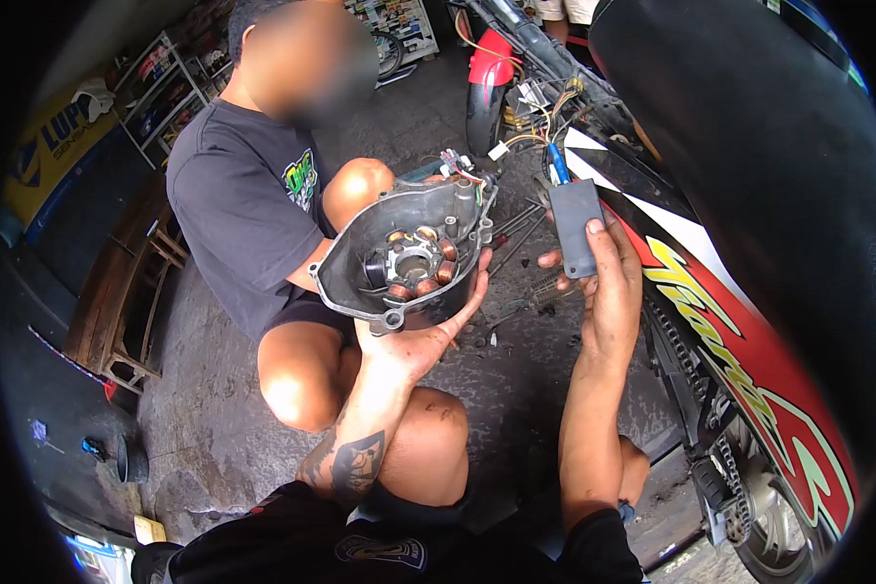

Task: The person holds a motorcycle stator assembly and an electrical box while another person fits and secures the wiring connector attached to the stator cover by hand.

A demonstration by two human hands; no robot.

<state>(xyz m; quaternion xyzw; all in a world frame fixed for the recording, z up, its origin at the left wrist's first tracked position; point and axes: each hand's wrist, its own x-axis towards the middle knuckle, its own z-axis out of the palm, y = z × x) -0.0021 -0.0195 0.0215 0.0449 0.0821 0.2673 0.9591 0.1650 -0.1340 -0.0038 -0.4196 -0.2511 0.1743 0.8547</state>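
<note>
My left hand (pixel 407 352) supports a grey metal engine cover (pixel 346 263) from below, its fingers stretched along the right side. Inside the cover sits a stator (pixel 428 261) with a ring of copper coils. A bundle of wires with connectors (pixel 455 164) sticks up from the cover's far edge. In my right hand (pixel 608 282) is a flat black CDI box (pixel 579 229), gripped between thumb and fingers and held upright beside the motorcycle. Directly behind its top edge shows a blue part (pixel 558 164) near loose wiring (pixel 545 122).
A person in a dark T-shirt (pixel 248 195) squats at the left, close to the cover. The motorcycle's red side panel (pixel 720 302) and black seat (pixel 749 127) fill the right. Tools (pixel 516 234) lie on the dark floor. A wooden bench (pixel 117 282) stands far left.
</note>
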